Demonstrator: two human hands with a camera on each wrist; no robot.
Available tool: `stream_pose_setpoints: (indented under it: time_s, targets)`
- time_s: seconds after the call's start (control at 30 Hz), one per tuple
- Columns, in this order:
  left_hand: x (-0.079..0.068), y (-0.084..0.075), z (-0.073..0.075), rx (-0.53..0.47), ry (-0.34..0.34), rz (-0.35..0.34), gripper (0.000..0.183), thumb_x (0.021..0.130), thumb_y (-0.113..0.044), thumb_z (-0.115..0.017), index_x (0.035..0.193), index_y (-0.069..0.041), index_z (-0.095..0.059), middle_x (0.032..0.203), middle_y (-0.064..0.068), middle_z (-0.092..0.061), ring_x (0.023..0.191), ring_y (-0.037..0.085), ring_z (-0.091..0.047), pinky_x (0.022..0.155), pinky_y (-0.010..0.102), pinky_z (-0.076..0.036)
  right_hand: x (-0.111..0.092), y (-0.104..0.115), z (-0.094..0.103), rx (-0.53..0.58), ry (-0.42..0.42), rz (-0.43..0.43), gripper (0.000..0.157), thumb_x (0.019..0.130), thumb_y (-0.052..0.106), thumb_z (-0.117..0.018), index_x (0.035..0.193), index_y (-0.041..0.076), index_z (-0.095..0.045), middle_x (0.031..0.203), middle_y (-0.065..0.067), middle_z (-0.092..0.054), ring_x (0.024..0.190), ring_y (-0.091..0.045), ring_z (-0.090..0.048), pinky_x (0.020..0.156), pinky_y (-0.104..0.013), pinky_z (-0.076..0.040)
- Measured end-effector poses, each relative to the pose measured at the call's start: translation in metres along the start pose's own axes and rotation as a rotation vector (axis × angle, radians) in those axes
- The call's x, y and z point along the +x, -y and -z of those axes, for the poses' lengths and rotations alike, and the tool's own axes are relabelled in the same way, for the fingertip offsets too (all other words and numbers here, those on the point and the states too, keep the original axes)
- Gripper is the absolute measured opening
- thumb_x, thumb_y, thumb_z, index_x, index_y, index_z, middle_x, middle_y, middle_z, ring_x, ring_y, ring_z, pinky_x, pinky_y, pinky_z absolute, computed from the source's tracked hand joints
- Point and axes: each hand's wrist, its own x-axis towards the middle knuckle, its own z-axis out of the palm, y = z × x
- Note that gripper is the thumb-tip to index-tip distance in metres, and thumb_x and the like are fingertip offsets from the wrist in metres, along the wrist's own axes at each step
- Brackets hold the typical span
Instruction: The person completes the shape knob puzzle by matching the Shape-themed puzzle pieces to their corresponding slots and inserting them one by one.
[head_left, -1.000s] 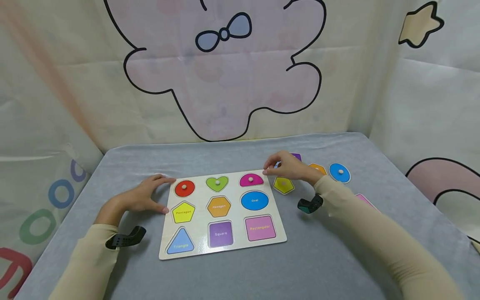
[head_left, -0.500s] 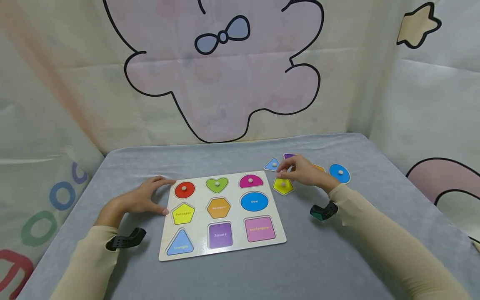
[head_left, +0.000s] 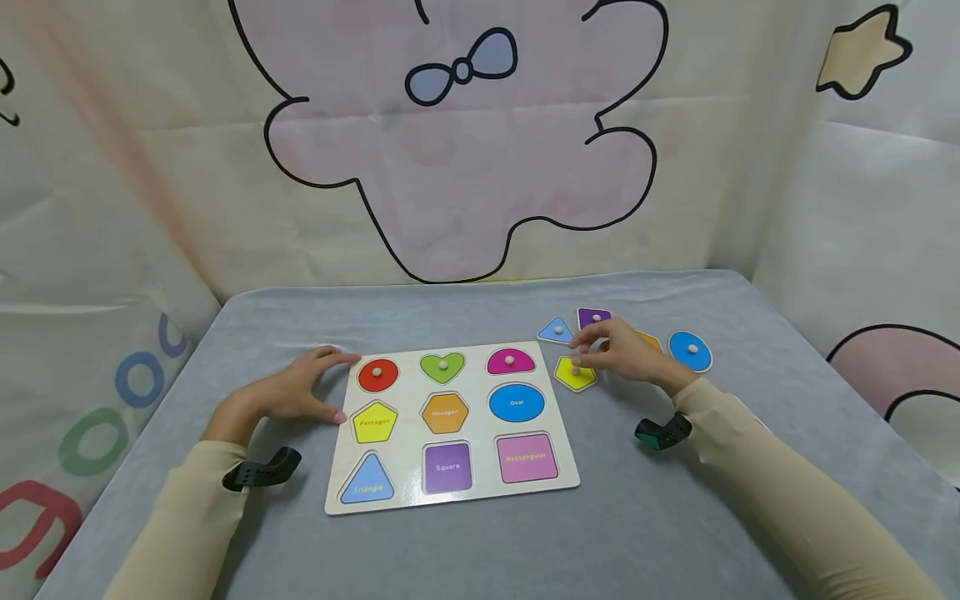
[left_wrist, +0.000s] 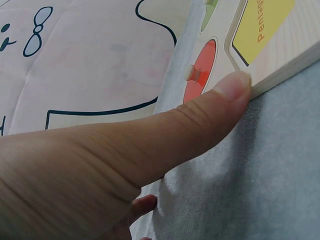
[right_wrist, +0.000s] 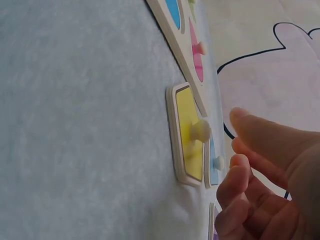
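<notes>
the yellow pentagon piece [head_left: 572, 382] and the hands. the piece lies face up on the cloth [head_left: 480, 554], just off the right side of the board [head_left: 408, 429], near its far corner. the right hand [head_left: 628, 352] is the nearer: its thumb and fingertips hang above and just beside the pale knob [right_wrist: 201, 131], loosely bent, apart from it and grasping nothing, as the right wrist view shows. the piece has no marked long axis; the board's runs left to right, its right end slightly farther from the person. the left hand [head_left: 288, 387], well apart from the piece, touches the board's left edge with its thumb, fingers extended and not clenched. the recess labelled pentagon [head_left: 374, 423] lies beside that thumb, so the board's width separates piece and recess.
</notes>
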Motion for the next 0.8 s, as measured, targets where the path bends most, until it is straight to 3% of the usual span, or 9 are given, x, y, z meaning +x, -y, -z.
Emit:
stream_pose_setpoints:
  time_s: [0.3,0.8]
  targets:
    - [-0.001,-0.004,0.001,-0.002,0.003,0.014,0.099,0.073,-0.04,-0.089,0.154,-0.014,-0.04,0.16,0.031,-0.021,0.144,0.053,-0.021,0.112,0.078,-0.025,-0.001,-0.004,0.001,-0.004,0.029,-0.013,0.03,0.091,0.015,-0.076,0.115,-0.001,-0.071,0.101,-0.015,-0.069,0.093,-0.025,-0.054,0.07,-0.023,-0.047]
    - [0.0,-0.003,0.0,-0.001,0.006,0.021,0.098,0.073,-0.04,-0.089,0.154,-0.014,-0.04,0.16,0.03,-0.021,0.144,0.053,-0.021,0.112,0.078,-0.025,0.0,-0.014,-0.003,-0.036,0.095,0.064,0.015,0.091,0.009,-0.074,0.103,0.001,-0.076,0.094,-0.009,-0.07,0.091,-0.021,-0.055,0.075,-0.024,-0.048]
